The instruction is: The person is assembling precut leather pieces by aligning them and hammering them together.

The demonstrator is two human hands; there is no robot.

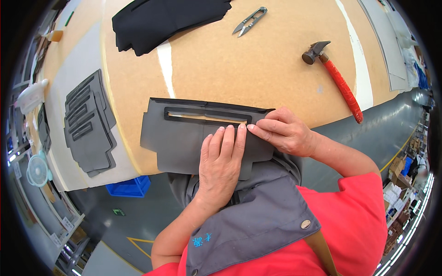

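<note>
A dark grey sheet panel (179, 142) with notched edges lies at the table's near edge, partly overhanging toward me. A long narrow slot with a black border runs along its upper part, and the tan table top shows through it. My left hand (221, 161) rests flat on the panel, fingers stretched up to the slot's lower border. At the slot's right end my right hand (285, 132) is closed, its fingertips pressed together against the border. Whatever those fingertips hold, if anything, is hidden.
Black folded pieces (161, 25) lie at the far side, beside thread snips (250, 21). A hammer with a red handle (340, 83) lies to the right. Stacked grey slotted panels (90, 124) sit at the left. A blue crate (130, 186) stands below the table edge.
</note>
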